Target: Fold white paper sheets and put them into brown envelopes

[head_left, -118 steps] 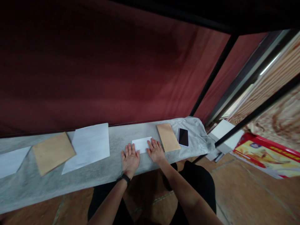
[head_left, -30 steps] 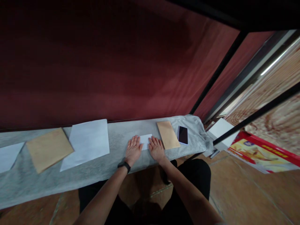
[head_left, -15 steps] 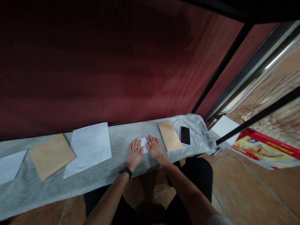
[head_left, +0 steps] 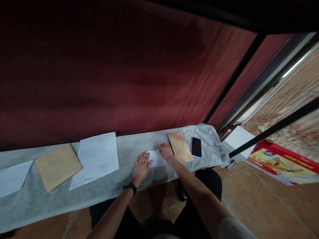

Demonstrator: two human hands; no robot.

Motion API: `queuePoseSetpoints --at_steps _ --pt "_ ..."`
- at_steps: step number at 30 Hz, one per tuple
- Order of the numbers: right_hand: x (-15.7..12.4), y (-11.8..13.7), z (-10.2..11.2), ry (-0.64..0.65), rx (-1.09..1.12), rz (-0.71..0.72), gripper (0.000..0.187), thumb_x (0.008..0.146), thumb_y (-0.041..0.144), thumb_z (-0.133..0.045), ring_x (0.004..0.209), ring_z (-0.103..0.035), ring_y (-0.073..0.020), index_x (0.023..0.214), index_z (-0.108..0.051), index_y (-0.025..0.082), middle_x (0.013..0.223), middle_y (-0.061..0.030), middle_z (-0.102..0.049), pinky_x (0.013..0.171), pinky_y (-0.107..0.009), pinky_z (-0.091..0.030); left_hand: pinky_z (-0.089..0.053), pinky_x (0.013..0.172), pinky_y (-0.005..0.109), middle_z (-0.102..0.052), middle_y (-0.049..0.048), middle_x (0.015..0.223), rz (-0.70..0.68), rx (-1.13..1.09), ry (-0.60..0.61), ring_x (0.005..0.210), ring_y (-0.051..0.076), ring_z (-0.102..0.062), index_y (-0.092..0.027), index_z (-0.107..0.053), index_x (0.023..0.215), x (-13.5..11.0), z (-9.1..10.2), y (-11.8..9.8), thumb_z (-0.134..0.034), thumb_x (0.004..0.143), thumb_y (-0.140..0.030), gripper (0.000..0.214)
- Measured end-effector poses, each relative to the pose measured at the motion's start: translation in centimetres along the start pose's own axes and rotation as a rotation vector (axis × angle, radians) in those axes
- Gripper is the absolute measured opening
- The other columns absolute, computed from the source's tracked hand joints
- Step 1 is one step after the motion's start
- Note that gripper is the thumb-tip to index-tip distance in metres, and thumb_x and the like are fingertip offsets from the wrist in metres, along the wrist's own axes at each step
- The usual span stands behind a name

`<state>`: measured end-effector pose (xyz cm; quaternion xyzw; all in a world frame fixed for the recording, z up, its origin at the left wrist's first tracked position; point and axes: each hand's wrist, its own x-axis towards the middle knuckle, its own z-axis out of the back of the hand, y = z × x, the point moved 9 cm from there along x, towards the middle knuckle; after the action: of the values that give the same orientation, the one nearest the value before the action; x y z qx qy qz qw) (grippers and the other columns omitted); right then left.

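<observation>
well, starting at our left hand (head_left: 141, 168), we see it laid flat, palm down with the fingers straight, gripping nothing; its fingertips and thumb rest at the left end of a small white paper (head_left: 157, 159), probably so that this end can't slide on the soft grey cloth (head_left: 132, 146). our right hand (head_left: 166, 152) is drawn into a loose curl at the paper's upper right corner, and since the fingers look small and dim here, we can't fairly tell whether they pinch the edge or merely press on it. the paper itself lies flat between the two hands, straight ahead of us, where both seem to reach it evenly (a dark band (head_left: 131, 188) sits on the left wrist, away from the paper).

just beside the right hand lies a brown packet (head_left: 181, 147), slanted, and past it a phone (head_left: 196, 147) rests screen up, perhaps put there to be out of the hands' way. well apart on the other side, a large white sheet (head_left: 102, 159) has the corner of a second brown piece (head_left: 58, 167) over it, with another white sheet (head_left: 13, 179) at the far left; we'd judge they're strung out in a row because the cloth-covered strip is so narrow. behind it all rises a dark red panel (head_left: 124, 89).
</observation>
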<state>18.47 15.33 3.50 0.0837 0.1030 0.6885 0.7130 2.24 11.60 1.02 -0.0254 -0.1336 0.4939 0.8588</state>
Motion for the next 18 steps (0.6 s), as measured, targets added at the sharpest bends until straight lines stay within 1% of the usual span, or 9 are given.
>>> queuePoseSetpoints --at_steps 4,8,10,12,13,14,16,18 --pt "-0.5 -0.2 0.1 0.002 0.035 0.009 0.026 0.097 0.018 -0.05 0.109 -0.059 -0.0212 0.116 -0.068 0.02 0.118 -0.0101 -0.067 0.096 -0.033 -0.044 -0.029 0.12 0.048 -0.043 0.0147 0.156 -0.031 0.011 -0.011 0.148 0.027 -0.035 -0.012 -0.044 0.15 -0.9 0.4 -0.3 -0.028 0.102 -0.043 0.058" --pt "-1.5 0.3 0.7 -0.041 0.074 0.015 0.033 0.098 0.018 -0.046 0.115 -0.058 -0.0215 0.125 -0.065 0.021 0.123 -0.0102 -0.067 0.103 -0.035 -0.042 -0.029 0.12 0.051 -0.04 0.0169 0.157 0.006 0.015 -0.019 0.149 0.03 -0.032 -0.011 -0.044 0.149 -1.2 0.6 -1.0 -0.029 0.102 -0.041 0.058" --pt "-2.7 1.2 0.5 -0.065 0.093 0.031 0.036 0.099 0.018 -0.044 0.122 -0.056 -0.021 0.131 -0.062 0.02 0.13 -0.0102 -0.065 0.108 -0.035 -0.04 -0.026 0.121 0.053 -0.038 0.0168 0.158 0.01 0.001 -0.014 0.15 0.03 -0.03 -0.011 -0.043 0.15 -1.2 0.5 -1.6 -0.032 0.101 -0.039 0.057" --pt "-4.6 2.4 -0.3 -0.083 0.113 0.066 0.038 0.101 0.021 -0.043 0.129 -0.053 -0.0195 0.135 -0.059 0.019 0.138 -0.0094 -0.061 0.111 -0.034 -0.038 -0.025 0.121 0.054 -0.039 0.0162 0.158 0.016 -0.038 0.002 0.15 0.03 -0.029 -0.013 -0.044 0.149 -1.1 0.2 -1.9 -0.035 0.1 -0.035 0.055" --pt "-5.8 3.0 -0.9 -0.089 0.123 0.092 0.039 0.102 0.025 -0.043 0.132 -0.051 -0.0196 0.137 -0.058 0.019 0.142 -0.0088 -0.059 0.113 -0.035 -0.037 -0.026 0.12 0.054 -0.039 0.0162 0.158 0.037 -0.066 0.004 0.15 0.03 -0.03 -0.013 -0.044 0.149 -1.0 0.1 -1.8 -0.036 0.099 -0.033 0.055" --pt "-7.0 3.5 -1.3 -0.127 0.138 0.114 0.04 0.103 0.029 -0.043 0.135 -0.049 -0.0215 0.139 -0.057 0.018 0.145 -0.0097 -0.056 0.115 -0.038 -0.035 -0.028 0.12 0.053 -0.039 0.0164 0.158 0.08 -0.098 -0.007 0.149 0.029 -0.031 -0.013 -0.044 0.149 -0.8 0.2 -1.4 -0.036 0.098 -0.031 0.054" --pt "-9.2 3.8 -2.1 -0.189 0.138 0.115 0.046 0.104 0.036 -0.042 0.141 -0.043 -0.0253 0.145 -0.051 0.017 0.153 -0.011 -0.048 0.118 -0.044 -0.032 -0.034 0.118 0.046 -0.038 0.018 0.158 0.208 -0.164 -0.046 0.147 0.027 -0.036 -0.01 -0.043 0.148 -0.4 0.5 0.0 -0.037 0.097 -0.027 0.055" --pt "-10.7 3.8 -2.7 -0.216 0.131 0.109 0.05 0.105 0.041 -0.04 0.145 -0.039 -0.0265 0.149 -0.045 0.018 0.158 -0.0102 -0.041 0.12 -0.046 -0.027 -0.039 0.115 0.038 -0.043 0.0196 0.155 0.338 -0.218 -0.055 0.142 0.025 -0.043 -0.006 -0.042 0.147 0.2 0.9 1.5 -0.038 0.095 -0.025 0.055"
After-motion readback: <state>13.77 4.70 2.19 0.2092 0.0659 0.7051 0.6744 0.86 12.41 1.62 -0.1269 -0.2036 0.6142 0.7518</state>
